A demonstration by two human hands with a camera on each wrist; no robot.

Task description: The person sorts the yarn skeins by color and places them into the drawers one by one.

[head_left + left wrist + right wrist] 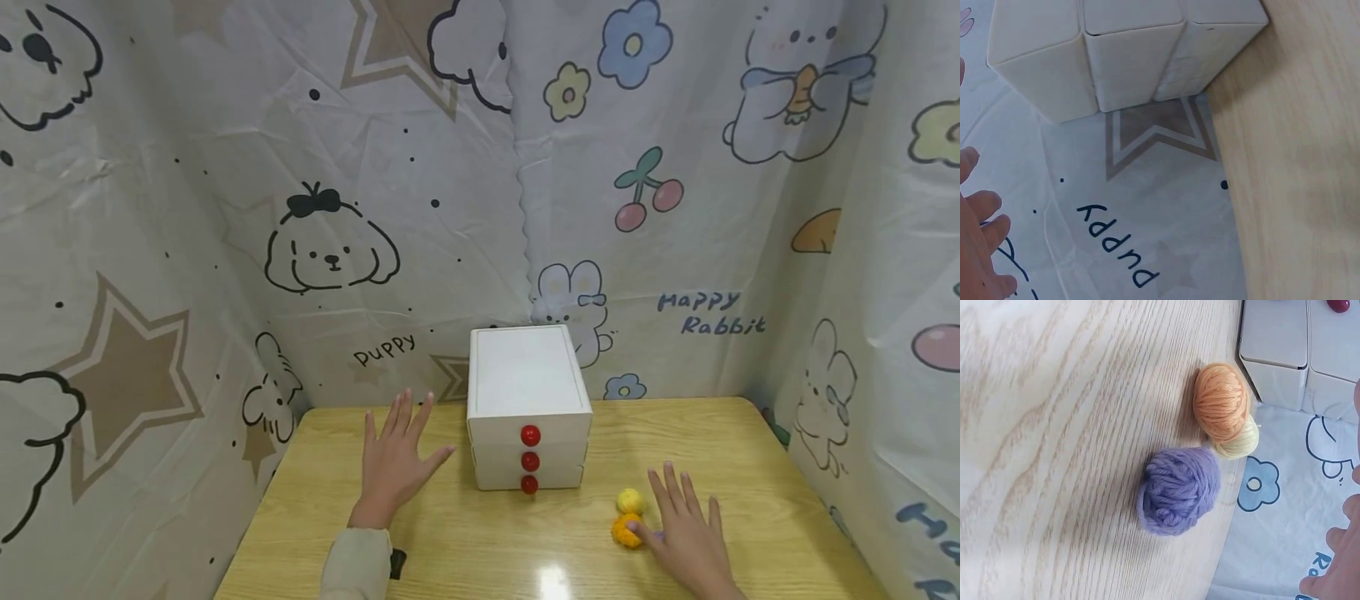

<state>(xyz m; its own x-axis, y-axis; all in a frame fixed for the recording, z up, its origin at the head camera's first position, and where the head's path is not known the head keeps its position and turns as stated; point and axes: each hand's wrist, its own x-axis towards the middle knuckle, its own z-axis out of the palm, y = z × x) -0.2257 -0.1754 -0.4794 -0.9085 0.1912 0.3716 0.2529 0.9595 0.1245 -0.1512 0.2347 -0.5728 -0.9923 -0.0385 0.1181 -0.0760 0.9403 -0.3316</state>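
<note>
On a wooden table (465,542), we rest both hands flat, holding nothing: left hand (393,462) beside the closed drawer box (527,407), right hand (686,533) over three yarn balls (1179,490). Next likely calls for grasping one.

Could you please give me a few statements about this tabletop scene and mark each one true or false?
1. The white drawer unit has three red knobs down its front. True.
2. The left hand grips the drawer unit. False: it lies flat on the wooden table, fingers spread, apart from the unit.
3. Three yarn balls lie near the right hand: purple, orange and pale yellow. True.
4. The top drawer is pulled out. False: all three drawer fronts sit flush.
5. The purple ball rests on top of the drawer unit. False: it lies on the table.
</note>
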